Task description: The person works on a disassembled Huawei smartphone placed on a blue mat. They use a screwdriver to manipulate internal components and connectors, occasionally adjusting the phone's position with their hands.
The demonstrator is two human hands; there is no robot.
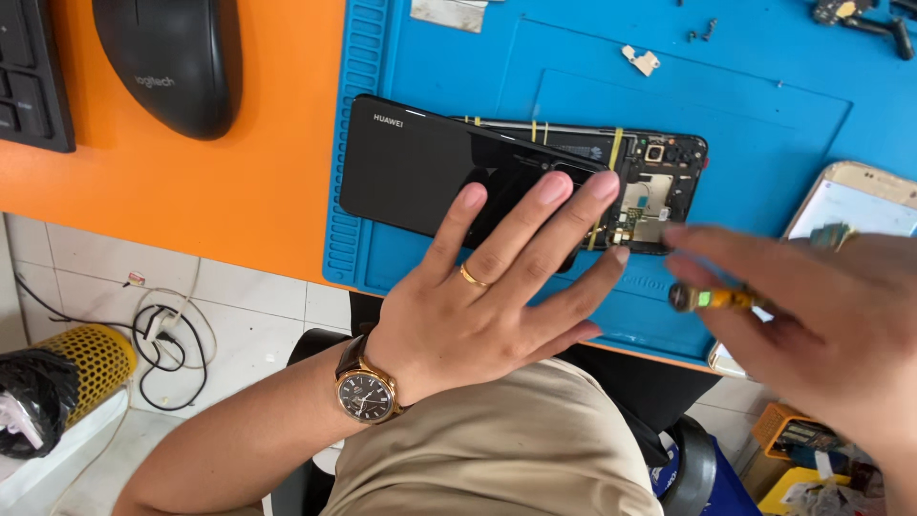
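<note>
Orange desk (239, 182) above a white tiled floor (248, 315), carrying one blue repair mat (764, 124). One opened black smartphone (420, 162) lies on the mat near its front edge. Left hand (487, 296) spread flat on the phone; right hand (821, 315), blurred, grips one yellow-handled screwdriver (712, 298). One mouse (172, 57), one second phone (860, 205) at right.

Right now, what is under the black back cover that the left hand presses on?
Under the black back cover lies the opened phone, circuit board exposed at its right end, on the blue mat. The left hand and cover hide the rest.
</note>
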